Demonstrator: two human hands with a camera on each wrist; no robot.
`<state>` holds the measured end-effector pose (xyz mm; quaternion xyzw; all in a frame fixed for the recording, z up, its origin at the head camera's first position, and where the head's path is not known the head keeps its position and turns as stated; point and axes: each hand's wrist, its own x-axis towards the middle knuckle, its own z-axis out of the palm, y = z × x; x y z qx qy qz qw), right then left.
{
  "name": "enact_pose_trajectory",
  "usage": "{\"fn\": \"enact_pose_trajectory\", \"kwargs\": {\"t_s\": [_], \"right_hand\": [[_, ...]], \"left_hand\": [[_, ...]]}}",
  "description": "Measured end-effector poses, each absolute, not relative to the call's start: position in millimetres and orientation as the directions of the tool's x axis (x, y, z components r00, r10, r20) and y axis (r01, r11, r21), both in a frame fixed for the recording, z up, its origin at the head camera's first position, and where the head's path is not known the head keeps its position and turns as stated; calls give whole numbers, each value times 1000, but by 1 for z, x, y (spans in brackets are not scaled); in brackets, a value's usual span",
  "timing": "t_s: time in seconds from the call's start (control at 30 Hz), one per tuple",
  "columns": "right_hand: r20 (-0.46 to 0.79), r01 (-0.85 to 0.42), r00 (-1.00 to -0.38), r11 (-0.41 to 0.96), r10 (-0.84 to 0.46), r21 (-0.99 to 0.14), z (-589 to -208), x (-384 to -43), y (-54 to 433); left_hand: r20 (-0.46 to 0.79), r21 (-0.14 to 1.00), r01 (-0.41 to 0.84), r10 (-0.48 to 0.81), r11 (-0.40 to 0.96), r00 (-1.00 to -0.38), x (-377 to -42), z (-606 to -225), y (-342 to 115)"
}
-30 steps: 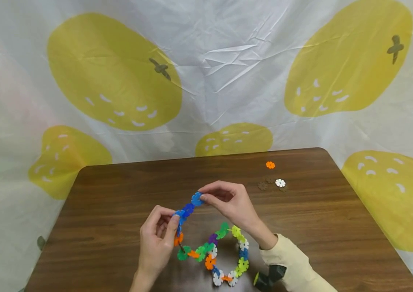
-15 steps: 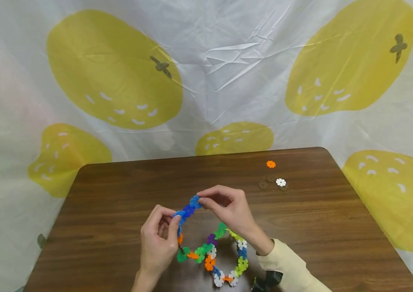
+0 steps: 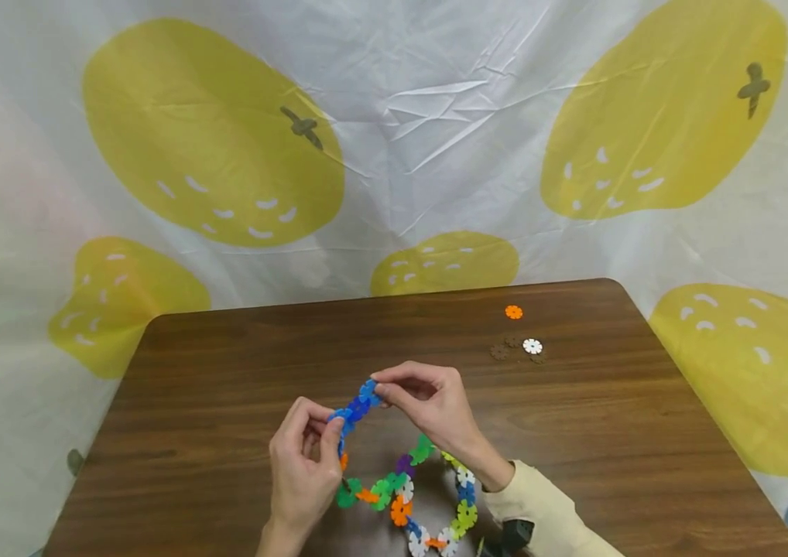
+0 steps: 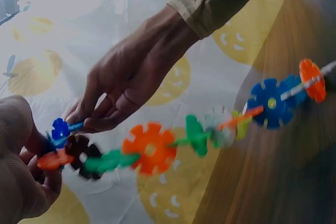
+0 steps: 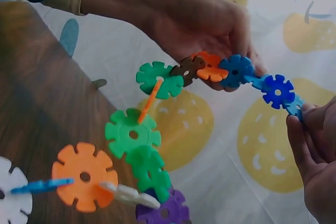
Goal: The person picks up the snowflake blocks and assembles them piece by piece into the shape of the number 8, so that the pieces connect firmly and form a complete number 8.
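Observation:
A chain of notched plastic discs, slotted edge to edge in many colours, curves between and below my hands. My left hand (image 3: 305,456) pinches a light blue disc (image 3: 342,418) near the chain's upper end. At the very end, the thumb and fingertips of my right hand (image 3: 436,406) pinch another light blue disc (image 3: 368,391). Between them a dark blue disc (image 5: 278,92) joins the two. Orange, brown and green discs follow, seen in the right wrist view with a purple disc (image 5: 164,211) lower down. In the head view the lower part forms a loop with an orange disc (image 3: 401,510).
Loose discs lie on the brown table (image 3: 227,387) toward the back right: an orange disc (image 3: 514,312), a white disc (image 3: 532,346) and several brown discs (image 3: 499,352). A curtain (image 3: 380,155) with yellow fruit prints hangs behind the table.
My right hand has come slightly down and left, drawing the chain's blue end closer to my left hand. The left hand keeps its pinch and has barely moved. Loose discs lie unmoved.

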<state>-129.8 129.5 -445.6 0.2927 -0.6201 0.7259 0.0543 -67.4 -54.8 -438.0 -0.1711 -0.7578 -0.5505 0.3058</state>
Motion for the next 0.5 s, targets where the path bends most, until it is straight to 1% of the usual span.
{"fn": "enact_pose_trajectory", "kwargs": {"t_s": [0.13,0.27,0.37,0.43,0.5], "right_hand": [[496,-451,-811,-208,-311,-868,-445,-133,132],[479,-440,-810,-190,-339,-878,-443,-136,133],[443,-395,-817,-203,-368,-896,-443,-137,131],[414,-354,-822,-220,-391,-909,-443,-138,130],[382,-312,-826,-228,-414,-922,-444,-138,129]], "left_hand": [[623,724,578,6,377,-783,-73,-430,-64],[561,722,533,78,442,-824,-84,-417,-69],[486,734,491,142,470,-862,-91,-409,-67],[448,740,471,171,480,-878,-94,-406,-65],[435,740,465,181,486,-882,-96,-406,-64]]}}
